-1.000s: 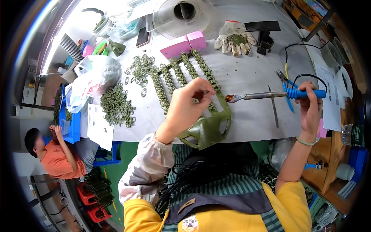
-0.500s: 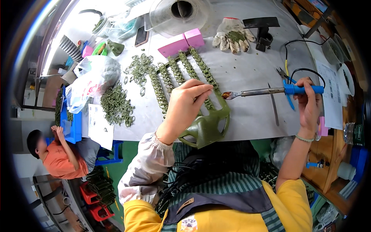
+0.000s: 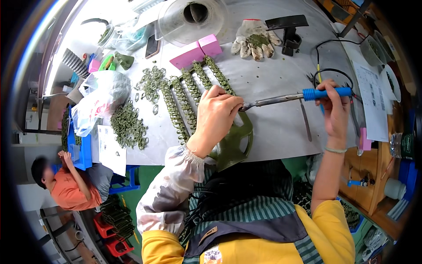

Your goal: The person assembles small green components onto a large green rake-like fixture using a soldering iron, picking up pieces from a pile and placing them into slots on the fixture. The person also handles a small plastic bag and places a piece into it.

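Observation:
My right hand [image 3: 336, 108] is closed round the blue handle of a soldering iron [image 3: 281, 99], its shaft pointing left. The iron's tip reaches the fingertips of my left hand [image 3: 216, 115], which are pinched together; what they hold, if anything, is hidden. Beneath my left hand lies an olive-green moulded piece [image 3: 235, 147], its broad rounded end near the table's front edge. Several long arms of it stretch away from me, lined with small green rings [image 3: 190, 86]. Their far ends lean against pink blocks [image 3: 189, 54]. My left hand covers the middle of the piece.
Loose green rings [image 3: 128, 125] lie in heaps on the left, beside a plastic bag [image 3: 103, 94]. At the back are a stained glove [image 3: 256, 40], a black stand [image 3: 288, 33] and a clear round container [image 3: 165, 26]. A thin metal tool [image 3: 305, 121] lies near the iron's cable. A co-worker [image 3: 72, 187] sits at far left.
The iron has moved left and its tip now meets my left fingertips. My left hand has turned palm-down over the green piece. The whole view has shifted slightly.

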### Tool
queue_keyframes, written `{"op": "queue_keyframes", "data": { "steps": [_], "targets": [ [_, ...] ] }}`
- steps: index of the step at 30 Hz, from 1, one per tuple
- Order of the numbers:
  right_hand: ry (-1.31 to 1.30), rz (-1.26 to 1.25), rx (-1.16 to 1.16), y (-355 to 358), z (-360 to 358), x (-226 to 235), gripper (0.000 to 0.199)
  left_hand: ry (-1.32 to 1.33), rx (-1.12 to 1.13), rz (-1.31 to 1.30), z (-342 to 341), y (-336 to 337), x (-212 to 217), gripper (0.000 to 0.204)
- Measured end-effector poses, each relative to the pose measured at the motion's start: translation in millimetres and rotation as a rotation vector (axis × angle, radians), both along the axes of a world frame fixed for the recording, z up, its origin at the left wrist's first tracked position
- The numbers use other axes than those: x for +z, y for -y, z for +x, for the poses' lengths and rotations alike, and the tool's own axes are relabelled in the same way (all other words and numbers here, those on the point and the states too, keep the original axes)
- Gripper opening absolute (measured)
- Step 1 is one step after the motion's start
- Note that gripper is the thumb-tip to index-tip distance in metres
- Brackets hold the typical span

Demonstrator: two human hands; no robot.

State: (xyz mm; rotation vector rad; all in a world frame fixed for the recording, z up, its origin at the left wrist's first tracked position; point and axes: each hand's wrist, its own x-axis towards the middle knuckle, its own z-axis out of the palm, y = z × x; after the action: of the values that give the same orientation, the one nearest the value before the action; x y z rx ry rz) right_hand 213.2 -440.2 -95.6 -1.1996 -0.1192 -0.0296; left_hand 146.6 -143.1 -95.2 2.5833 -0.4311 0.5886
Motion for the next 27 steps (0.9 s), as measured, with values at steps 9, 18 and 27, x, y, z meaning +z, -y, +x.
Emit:
{"op": "queue_keyframes", "data": {
  "steps": [9,18,27],
  "targets": [
    [0.013,-0.135,-0.084,56,1,7,0.018,-0.04,-0.029,-0.224,-6,-21,23,0.017],
    [0.05,-0.169,-0.003,55,-7,5,0.018,-0.393,0.479,0.513,-137,-210,-3,0.026],
    [0.033,-0.19,-0.07,53,-13,14,0.019,-0.216,0.603,0.439,-128,-220,-35,0.015]
  ]
}}
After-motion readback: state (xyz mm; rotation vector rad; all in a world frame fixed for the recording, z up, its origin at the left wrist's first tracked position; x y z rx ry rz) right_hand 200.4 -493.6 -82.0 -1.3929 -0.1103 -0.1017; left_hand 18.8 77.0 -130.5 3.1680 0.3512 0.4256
